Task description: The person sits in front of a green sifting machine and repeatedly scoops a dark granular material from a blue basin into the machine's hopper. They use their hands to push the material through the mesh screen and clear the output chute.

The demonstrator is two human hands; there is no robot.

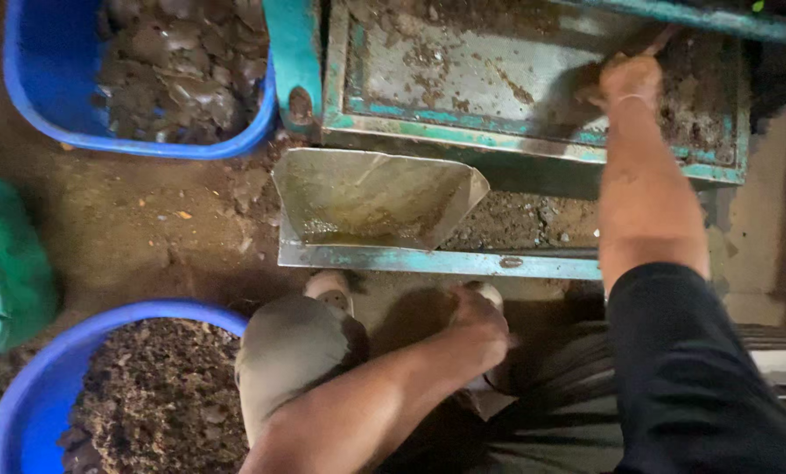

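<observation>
My right hand (pixel 628 81) reaches forward into the dirty teal metal tray (pixel 463 79) of a machine, its fingers closed around a thin brown stick-like handle among dark scraps at the tray's right end. My left hand (pixel 479 326) hangs low near my knee, fingers curled into a loose fist with nothing visible in it. A metal chute (pixel 371 197) slopes out below the tray, wet and yellowish inside.
A blue tub (pixel 33 79) of flat brown scraps stands at the upper left. Another blue tub (pixel 50 369) of crumbled brown material sits at the lower left. A green container (pixel 7 263) is at the left edge. Loose debris lies on the muddy floor.
</observation>
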